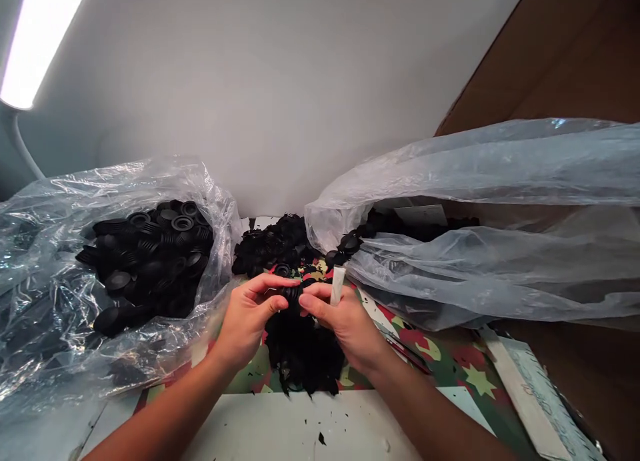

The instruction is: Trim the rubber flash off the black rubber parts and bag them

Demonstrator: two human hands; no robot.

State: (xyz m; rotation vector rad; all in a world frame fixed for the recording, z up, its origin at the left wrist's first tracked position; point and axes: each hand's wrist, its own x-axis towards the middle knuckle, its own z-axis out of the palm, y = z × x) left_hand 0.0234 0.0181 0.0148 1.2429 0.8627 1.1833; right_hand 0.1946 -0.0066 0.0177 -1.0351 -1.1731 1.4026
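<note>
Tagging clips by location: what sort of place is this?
Probably a small workbench for hand-finishing parts: a lamp over the table, a plastic bag of black ribbed parts, and a heap of black scraps below the hands.

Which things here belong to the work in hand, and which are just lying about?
Likely the work:
small ribbed black piece, between left hand and right hand
slim whitish strip, right hand
round black pieces, left clear plastic bag

Apparently lying about:
slender dark red tool
large brown cardboard
</note>
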